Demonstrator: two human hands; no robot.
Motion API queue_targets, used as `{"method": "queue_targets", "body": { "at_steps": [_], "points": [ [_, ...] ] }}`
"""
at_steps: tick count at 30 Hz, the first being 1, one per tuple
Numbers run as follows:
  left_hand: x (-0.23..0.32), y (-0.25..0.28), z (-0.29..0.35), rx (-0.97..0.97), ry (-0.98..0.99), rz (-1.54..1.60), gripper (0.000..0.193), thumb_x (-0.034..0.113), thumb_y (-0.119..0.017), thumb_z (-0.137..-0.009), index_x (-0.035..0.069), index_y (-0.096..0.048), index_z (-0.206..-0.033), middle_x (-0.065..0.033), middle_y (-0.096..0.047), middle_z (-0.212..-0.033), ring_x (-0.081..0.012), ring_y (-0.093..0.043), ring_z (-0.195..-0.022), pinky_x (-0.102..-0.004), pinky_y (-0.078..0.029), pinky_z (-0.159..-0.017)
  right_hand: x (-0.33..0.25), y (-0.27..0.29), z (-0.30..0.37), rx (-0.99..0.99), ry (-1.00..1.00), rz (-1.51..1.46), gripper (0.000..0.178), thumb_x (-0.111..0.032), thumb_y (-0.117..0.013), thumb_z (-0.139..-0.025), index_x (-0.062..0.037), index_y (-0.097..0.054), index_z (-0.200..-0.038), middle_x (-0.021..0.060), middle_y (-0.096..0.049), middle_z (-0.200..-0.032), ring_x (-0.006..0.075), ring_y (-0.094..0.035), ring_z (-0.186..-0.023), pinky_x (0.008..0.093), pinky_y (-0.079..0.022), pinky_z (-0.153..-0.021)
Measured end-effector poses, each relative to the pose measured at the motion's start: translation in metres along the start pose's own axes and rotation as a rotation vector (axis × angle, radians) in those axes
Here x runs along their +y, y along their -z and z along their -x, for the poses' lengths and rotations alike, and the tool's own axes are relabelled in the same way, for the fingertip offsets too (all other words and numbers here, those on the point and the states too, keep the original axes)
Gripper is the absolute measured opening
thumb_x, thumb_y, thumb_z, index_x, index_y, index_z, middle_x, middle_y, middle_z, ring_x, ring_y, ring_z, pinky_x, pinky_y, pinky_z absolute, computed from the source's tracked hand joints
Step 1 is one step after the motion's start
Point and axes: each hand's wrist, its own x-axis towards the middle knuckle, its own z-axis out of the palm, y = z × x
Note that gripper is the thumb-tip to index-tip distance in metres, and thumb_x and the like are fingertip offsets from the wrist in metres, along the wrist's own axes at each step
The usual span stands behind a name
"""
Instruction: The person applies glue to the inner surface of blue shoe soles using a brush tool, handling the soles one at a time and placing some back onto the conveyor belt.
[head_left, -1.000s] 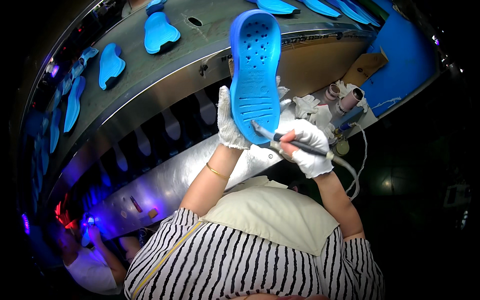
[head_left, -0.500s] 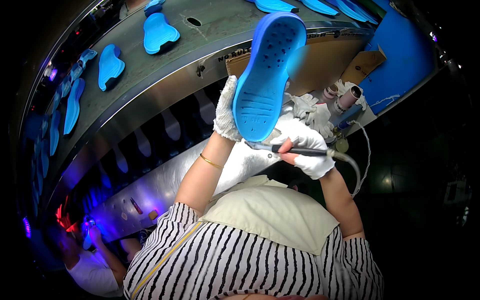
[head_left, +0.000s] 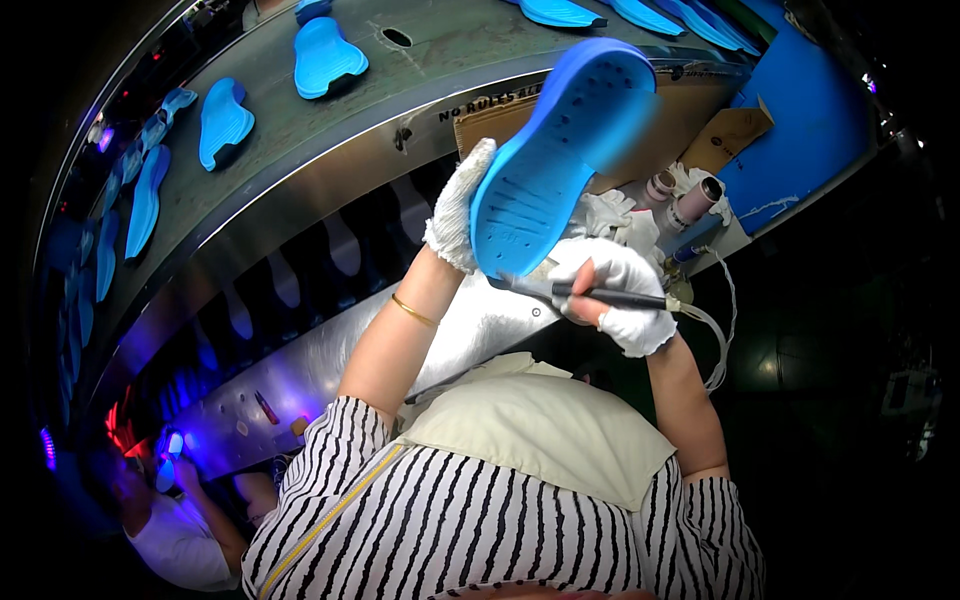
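Observation:
My left hand [head_left: 462, 208], in a white knitted glove, grips a blue shoe sole [head_left: 528, 200] along its left edge. The sole is held up with its heel toward me and its wider, dotted toe part at the far right. My right hand [head_left: 628, 285], gloved in white with bare fingertips, closes round a black-handled brush [head_left: 622, 297] with a clear hose [head_left: 712, 345] running from its rear end. The brush tip is at the heel's lower edge; I cannot tell whether it touches. The left fingers behind the sole are hidden.
Beyond my hands runs a curved conveyor belt [head_left: 270, 110] carrying several blue soles [head_left: 328, 58]. At the right stand thread cones [head_left: 697, 200] beside white gloves [head_left: 625, 222] and cardboard [head_left: 725, 135]. A metal ledge [head_left: 330, 350] lies below; another person [head_left: 185, 525] works at the lower left.
The sole has tilted, its toe end swinging right and slightly down. My right hand and the brush have shifted slightly right. Soles on the belt have moved a little.

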Motion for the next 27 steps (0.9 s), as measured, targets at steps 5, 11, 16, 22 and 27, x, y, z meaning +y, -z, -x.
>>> {"method": "queue_targets", "body": {
  "at_steps": [5,11,16,22,27],
  "points": [
    [0.005,-0.014,-0.004,0.173,0.077,-0.299,0.049,0.044,-0.056,-0.088,0.0,-0.058,-0.11,-0.0173,-0.065,-0.092,-0.0234,-0.068,-0.073,-0.0322,-0.059,-0.061,-0.006,-0.005,-0.018,-0.022,0.281,0.397,0.018,0.007,-0.066,-0.065,-0.0041,-0.061,-0.078,0.0096,-0.063,-0.087,0.0173,-0.062,-0.08,0.0275,-0.049,-0.069],
    [0.001,-0.021,-0.012,0.244,0.242,-0.433,0.044,0.041,-0.062,-0.085,0.001,-0.061,-0.104,-0.013,-0.065,-0.088,-0.0193,-0.065,-0.069,-0.0309,-0.057,-0.06,0.006,0.001,-0.02,-0.139,0.114,0.332,0.015,0.007,-0.065,-0.066,-0.0046,-0.062,-0.075,0.0082,-0.064,-0.084,0.0186,-0.063,-0.08,0.0293,-0.05,-0.07],
    [0.004,-0.019,-0.006,0.196,0.373,-0.531,0.037,0.038,-0.062,-0.086,0.006,-0.063,-0.104,-0.0077,-0.065,-0.091,-0.0152,-0.064,-0.075,-0.029,-0.056,-0.064,-0.019,0.025,-0.027,-0.319,-0.142,0.317,0.009,0.0,-0.068,-0.066,-0.0074,-0.064,-0.07,0.0051,-0.065,-0.078,0.017,-0.063,-0.076,0.0281,-0.05,-0.069],
    [0.003,-0.033,-0.01,0.198,0.428,-0.662,0.044,0.044,-0.064,-0.083,0.007,-0.062,-0.106,-0.0087,-0.065,-0.093,-0.0174,-0.064,-0.077,-0.0325,-0.056,-0.064,-0.015,0.015,-0.027,-0.185,0.008,0.43,0.012,-0.003,-0.072,-0.066,-0.007,-0.062,-0.072,0.0062,-0.064,-0.08,0.0184,-0.063,-0.079,0.0278,-0.05,-0.072],
    [0.0,-0.017,-0.01,0.13,0.491,-0.687,0.048,0.045,-0.064,-0.082,0.005,-0.06,-0.109,-0.0113,-0.064,-0.093,-0.0195,-0.065,-0.076,-0.033,-0.056,-0.062,-0.023,0.039,-0.022,-0.269,-0.105,0.56,0.011,0.0,-0.069,-0.064,-0.007,-0.062,-0.069,0.0056,-0.064,-0.078,0.0187,-0.063,-0.08,0.0288,-0.05,-0.074]
  ]
}}
